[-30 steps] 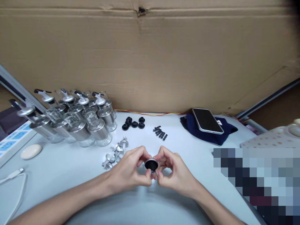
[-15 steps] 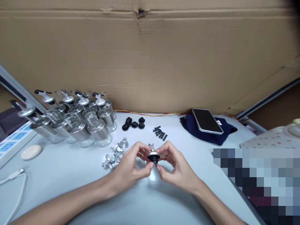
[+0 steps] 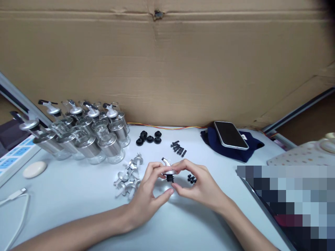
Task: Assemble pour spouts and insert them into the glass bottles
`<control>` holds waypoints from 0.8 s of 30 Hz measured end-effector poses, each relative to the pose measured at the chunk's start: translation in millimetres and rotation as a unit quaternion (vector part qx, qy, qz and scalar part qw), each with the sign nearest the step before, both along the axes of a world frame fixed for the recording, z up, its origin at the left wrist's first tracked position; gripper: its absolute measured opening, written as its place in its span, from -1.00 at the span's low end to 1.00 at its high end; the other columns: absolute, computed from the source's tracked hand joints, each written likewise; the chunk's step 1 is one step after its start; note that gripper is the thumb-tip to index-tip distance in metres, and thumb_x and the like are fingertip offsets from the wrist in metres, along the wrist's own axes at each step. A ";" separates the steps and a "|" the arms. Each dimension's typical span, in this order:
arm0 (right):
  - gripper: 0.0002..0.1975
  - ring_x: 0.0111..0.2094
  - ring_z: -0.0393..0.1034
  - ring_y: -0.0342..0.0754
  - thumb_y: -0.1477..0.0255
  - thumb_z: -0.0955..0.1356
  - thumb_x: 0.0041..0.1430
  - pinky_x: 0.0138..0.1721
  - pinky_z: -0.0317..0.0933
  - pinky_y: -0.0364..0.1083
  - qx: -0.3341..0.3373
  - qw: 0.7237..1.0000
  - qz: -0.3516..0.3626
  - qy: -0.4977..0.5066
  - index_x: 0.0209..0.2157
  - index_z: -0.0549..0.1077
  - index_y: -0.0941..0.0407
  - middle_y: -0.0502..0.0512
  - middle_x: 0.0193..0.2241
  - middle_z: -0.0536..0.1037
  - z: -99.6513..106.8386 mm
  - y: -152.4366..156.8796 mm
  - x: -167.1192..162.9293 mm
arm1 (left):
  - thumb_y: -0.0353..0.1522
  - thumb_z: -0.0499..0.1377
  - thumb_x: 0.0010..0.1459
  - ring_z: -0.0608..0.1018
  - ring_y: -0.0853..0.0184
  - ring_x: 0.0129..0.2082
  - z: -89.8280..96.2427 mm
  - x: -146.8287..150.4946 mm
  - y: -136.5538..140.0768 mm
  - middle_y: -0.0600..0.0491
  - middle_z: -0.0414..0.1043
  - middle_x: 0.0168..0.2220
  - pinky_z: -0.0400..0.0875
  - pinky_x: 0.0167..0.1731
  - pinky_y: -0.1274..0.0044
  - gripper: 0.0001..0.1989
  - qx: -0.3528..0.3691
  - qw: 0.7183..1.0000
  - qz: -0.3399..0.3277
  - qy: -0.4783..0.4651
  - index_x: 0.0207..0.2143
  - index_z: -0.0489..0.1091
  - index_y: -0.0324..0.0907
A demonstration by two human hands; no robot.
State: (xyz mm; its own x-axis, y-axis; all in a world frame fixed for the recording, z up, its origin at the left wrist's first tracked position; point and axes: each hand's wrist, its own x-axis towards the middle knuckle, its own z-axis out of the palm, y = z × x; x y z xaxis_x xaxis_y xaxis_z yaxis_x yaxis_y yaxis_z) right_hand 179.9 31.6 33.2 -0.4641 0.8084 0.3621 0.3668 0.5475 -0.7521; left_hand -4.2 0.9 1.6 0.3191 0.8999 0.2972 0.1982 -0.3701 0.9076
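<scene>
Between my hands is a pourer spout (image 3: 170, 177), with a silver disc on top and a ribbed black stopper beneath. The spout tilts up to the left, a dark piece at its tip. My left hand (image 3: 148, 191) has its fingers at the disc's left edge, its thumb lower, beneath the stopper. My right hand (image 3: 202, 184) grips from the other side, index finger on the disc and thumb by the stopper's foot. Loose silver spout pieces (image 3: 128, 177) lie left of my left hand. Small black caps (image 3: 192, 179) show through the gap in my right hand.
Glass bottles with metal sleeves (image 3: 89, 146) crowd the left, some topped with pourers. Black rubber stoppers (image 3: 150, 139) and black strips (image 3: 179, 149) lie behind my hands. A phone (image 3: 231, 135) rests on a navy cloth item (image 3: 251, 143). A white cable (image 3: 22, 209) lies left.
The pourer spout has turned, so its spout now points up-left. My left thumb has moved lower, away from the stopper's side. The small black caps have come into view by my right hand.
</scene>
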 end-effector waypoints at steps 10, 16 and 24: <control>-0.86 -0.33 0.49 -0.07 0.49 0.43 -0.03 -0.25 0.30 -0.13 -0.075 0.995 0.017 -0.057 -0.38 0.41 0.10 0.02 -0.36 0.60 3.2 1.7 5.0 | -0.41 0.21 0.13 0.40 0.28 -0.07 -8.8 1.0 3.6 0.05 0.31 -0.13 0.31 -0.04 0.48 -0.68 -0.079 0.994 -0.008 -0.081 -0.05 0.35 0.01; -0.89 -0.39 0.44 0.00 0.46 0.32 0.13 -0.28 0.28 -0.03 -0.028 0.983 -0.128 -0.132 -0.46 0.46 0.10 0.06 -0.45 0.56 1.5 25.0 29.7 | -0.47 0.23 0.08 0.41 0.32 -0.09 -3.4 2.4 3.5 0.05 0.32 -0.16 0.31 -0.07 0.52 -0.78 -0.105 0.991 -0.031 -0.077 -0.19 0.40 -0.08; -0.72 -0.12 0.34 0.18 0.47 0.28 0.17 -0.13 0.27 0.12 0.047 0.943 -0.167 -0.283 -0.09 0.48 0.15 0.26 -0.15 0.47 -30.3 40.1 38.5 | -0.52 0.16 0.10 0.42 0.31 -0.07 -1.4 3.3 3.0 0.02 0.39 -0.15 0.29 -0.10 0.52 -0.82 -0.115 0.990 -0.043 -0.065 -0.24 0.35 -0.13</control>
State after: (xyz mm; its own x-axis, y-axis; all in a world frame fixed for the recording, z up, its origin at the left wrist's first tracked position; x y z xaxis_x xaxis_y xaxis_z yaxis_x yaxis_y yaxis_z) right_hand 218.3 71.7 2.8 -0.3302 0.9204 0.2094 0.8590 0.3849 -0.3375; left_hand -1.0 3.9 0.2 0.3702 0.9196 0.1312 0.0517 -0.1614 0.9855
